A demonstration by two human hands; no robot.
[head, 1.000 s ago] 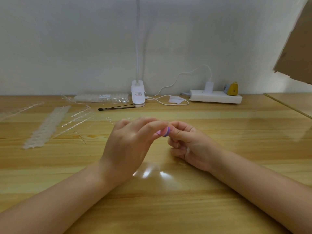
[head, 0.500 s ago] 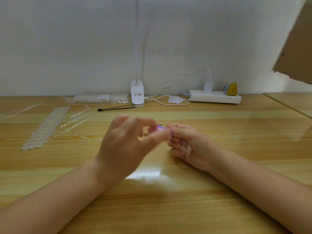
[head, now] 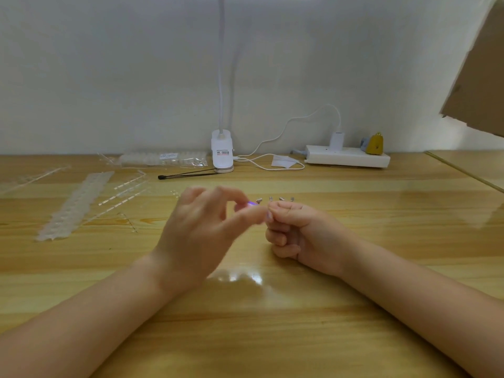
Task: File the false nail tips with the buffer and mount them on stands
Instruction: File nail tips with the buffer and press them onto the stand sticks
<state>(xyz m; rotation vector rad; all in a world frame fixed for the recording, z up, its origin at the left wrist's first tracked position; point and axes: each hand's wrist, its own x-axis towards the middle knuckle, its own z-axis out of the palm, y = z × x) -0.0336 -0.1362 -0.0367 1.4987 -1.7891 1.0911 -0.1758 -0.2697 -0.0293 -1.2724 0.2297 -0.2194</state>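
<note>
Both forearms rest on the wooden table [head: 272,336], converging toward its middle. Left hand [head: 201,230] raised, blurred, fingertips pinching something purple. Right hand [head: 297,230] fisted just beside it, thumb against forefinger.

The buffer [head: 249,204] showed purple and pink. The table [head: 272,336] was honey-yellow wood with streaky grain. The clip lamp [head: 222,155], its cable [head: 300,120] and the power strip [head: 347,159] were white; a mustard-yellow plug [head: 375,143] sat on the strip.
</note>
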